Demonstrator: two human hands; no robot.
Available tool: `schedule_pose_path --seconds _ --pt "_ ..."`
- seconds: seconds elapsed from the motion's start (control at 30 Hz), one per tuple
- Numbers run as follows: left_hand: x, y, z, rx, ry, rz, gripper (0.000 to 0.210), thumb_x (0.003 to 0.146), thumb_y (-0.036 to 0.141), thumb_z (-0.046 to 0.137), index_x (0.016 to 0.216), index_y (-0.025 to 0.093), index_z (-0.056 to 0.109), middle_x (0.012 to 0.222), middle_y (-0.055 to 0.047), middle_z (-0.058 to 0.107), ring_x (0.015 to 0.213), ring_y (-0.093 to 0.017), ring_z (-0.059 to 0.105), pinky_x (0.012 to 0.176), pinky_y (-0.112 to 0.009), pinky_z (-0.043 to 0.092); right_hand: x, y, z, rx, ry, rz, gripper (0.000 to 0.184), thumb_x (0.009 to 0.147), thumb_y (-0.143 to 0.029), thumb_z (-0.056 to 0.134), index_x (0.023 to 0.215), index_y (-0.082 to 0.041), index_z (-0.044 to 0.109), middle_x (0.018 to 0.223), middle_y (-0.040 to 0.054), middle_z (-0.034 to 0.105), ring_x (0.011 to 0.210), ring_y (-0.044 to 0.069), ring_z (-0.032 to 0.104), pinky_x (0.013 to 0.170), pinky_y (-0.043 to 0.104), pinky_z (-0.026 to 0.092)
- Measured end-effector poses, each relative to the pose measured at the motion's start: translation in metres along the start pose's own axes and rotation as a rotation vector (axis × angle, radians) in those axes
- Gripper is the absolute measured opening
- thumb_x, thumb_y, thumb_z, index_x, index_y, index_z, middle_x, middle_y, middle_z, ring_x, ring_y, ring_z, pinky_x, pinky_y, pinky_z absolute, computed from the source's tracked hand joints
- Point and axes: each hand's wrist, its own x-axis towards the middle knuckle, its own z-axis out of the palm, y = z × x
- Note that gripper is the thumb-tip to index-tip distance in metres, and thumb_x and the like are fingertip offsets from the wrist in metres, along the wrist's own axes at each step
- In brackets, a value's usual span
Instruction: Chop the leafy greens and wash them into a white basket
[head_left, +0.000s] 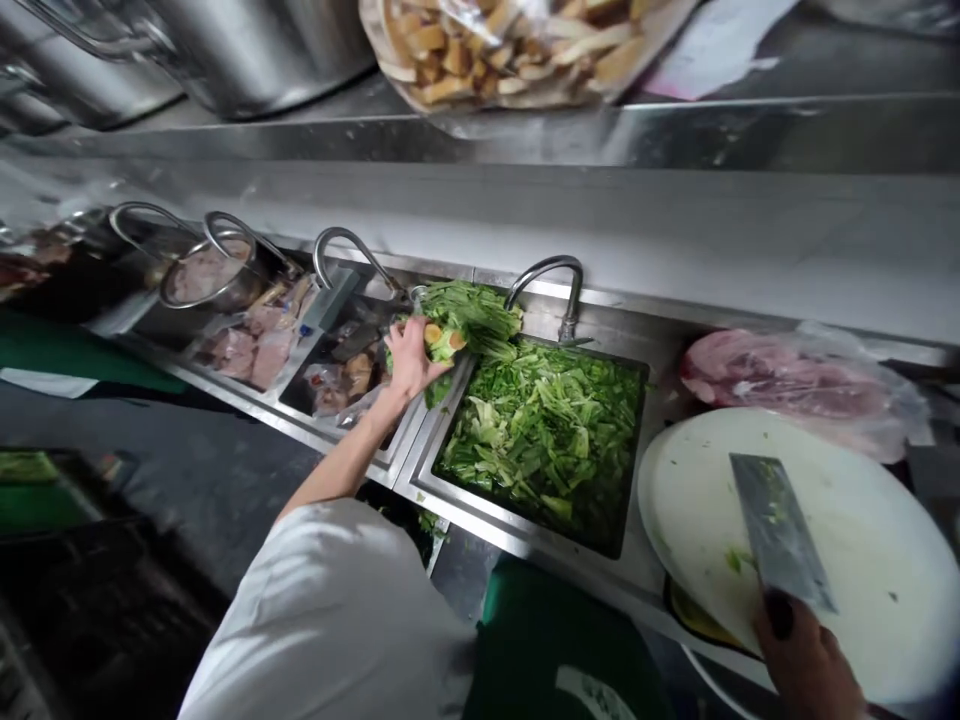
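My left hand [409,358] reaches forward and is closed on leafy greens [444,343] with pale round cut stem ends, at the left rim of a sink. More whole greens [476,310] lie behind them, beside the faucet. The sink [517,528] is filled with cut green leaves [551,420]. At the lower right, my right hand [810,655] grips a cleaver [780,525] by its handle. The blade is over a round white cutting board [862,540], with bits of green stuck to it. The handle is mostly hidden by the fingers.
Raw meat in a plastic bag [795,385] lies behind the board. Sinks to the left hold bagged food [345,375] and a metal pot [214,275]. Curved faucets [547,268] rise along the wall. Overhead, a shelf [787,130] carries steel pots and a bag of brownish chunks [510,50].
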Motion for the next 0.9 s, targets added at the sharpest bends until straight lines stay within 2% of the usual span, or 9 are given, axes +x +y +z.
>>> schedule_pose_path --seconds 0.13,0.27,0.37,0.47,0.57,0.67,0.73,0.8,0.9 --pt "-0.063 0.092 -0.032 0.016 -0.093 0.090 0.079 0.074 0.053 0.077 0.139 0.017 0.048 0.131 -0.018 0.057 0.121 -0.045 0.046 0.099 -0.053 0.036 0.017 0.016 -0.005 0.097 -0.042 -0.015 0.071 0.085 -0.063 0.042 0.142 -0.022 0.055 0.121 0.0190 0.069 0.103 0.039 0.069 0.080 0.048 0.055" --pt "-0.104 0.219 -0.031 0.022 -0.221 0.211 0.077 0.076 0.056 0.077 0.137 0.017 0.050 0.131 -0.017 0.058 0.118 -0.044 0.048 0.099 -0.053 0.036 0.029 0.046 -0.026 0.282 -0.076 -0.064 0.068 0.080 -0.053 0.052 0.142 -0.025 0.056 0.117 0.0122 0.073 0.101 0.034 0.070 0.084 0.042 0.053" --pt "-0.131 0.341 -0.004 0.017 -0.271 0.301 0.075 0.077 0.055 0.077 0.137 0.017 0.051 0.133 -0.019 0.058 0.119 -0.043 0.047 0.100 -0.054 0.037 0.032 0.085 -0.049 0.449 -0.004 -0.112 0.067 0.078 -0.045 0.054 0.141 -0.021 0.058 0.115 0.0112 0.074 0.102 0.031 0.069 0.090 0.038 0.051" --pt "-0.164 0.470 0.042 0.049 -0.341 0.420 0.076 0.078 0.049 0.079 0.141 0.018 0.051 0.138 -0.019 0.055 0.125 -0.042 0.044 0.104 -0.054 0.037 0.034 0.127 -0.068 0.582 0.047 -0.137 0.062 0.079 -0.043 0.053 0.134 -0.017 0.063 0.105 0.0104 0.075 0.099 0.029 0.068 0.090 0.035 0.050" --pt "-0.193 0.567 0.089 0.089 -0.563 0.601 0.078 0.077 0.043 0.082 0.144 0.019 0.051 0.146 -0.019 0.051 0.132 -0.041 0.042 0.107 -0.052 0.039 0.037 0.160 -0.075 0.649 0.016 -0.138 0.055 0.082 -0.044 0.050 0.125 -0.015 0.068 0.103 0.0113 0.075 0.098 0.027 0.068 0.087 0.032 0.050" --pt "-0.195 0.597 0.119 0.094 -0.701 0.658 0.084 0.077 0.048 0.081 0.150 0.023 0.048 0.159 -0.018 0.039 0.144 -0.046 0.032 0.114 -0.062 0.032 0.040 0.181 -0.071 0.661 -0.038 -0.170 0.051 0.085 -0.044 0.047 0.122 -0.015 0.068 0.103 0.0125 0.075 0.095 0.026 0.067 0.083 0.030 0.049" --pt "-0.178 0.584 0.128 0.048 -0.773 0.613 0.091 0.076 0.055 0.081 0.154 0.027 0.043 0.164 -0.016 0.032 0.148 -0.049 0.024 0.116 -0.070 0.023 0.041 0.189 -0.066 0.669 -0.077 -0.195 0.049 0.087 -0.042 0.045 0.122 -0.015 0.067 0.103 0.0126 0.075 0.095 0.026 0.067 0.079 0.029 0.048" --pt "-0.149 0.563 0.131 -0.030 -0.939 0.574 0.096 0.074 0.063 0.079 0.155 0.028 0.042 0.164 -0.014 0.035 0.148 -0.049 0.028 0.117 -0.071 0.020 0.042 0.192 -0.062 0.685 -0.112 -0.193 0.049 0.090 -0.041 0.043 0.125 -0.015 0.065 0.105 0.0127 0.074 0.096 0.026 0.066 0.078 0.029 0.046" --pt "-0.104 0.546 0.130 -0.112 -1.169 0.567 0.097 0.074 0.068 0.075 0.155 0.025 0.044 0.159 -0.013 0.044 0.142 -0.042 0.043 0.120 -0.056 0.030 0.043 0.191 -0.065 0.670 -0.161 -0.163 0.050 0.092 -0.040 0.042 0.130 -0.015 0.062 0.107 0.0126 0.073 0.096 0.026 0.066 0.078 0.029 0.044"
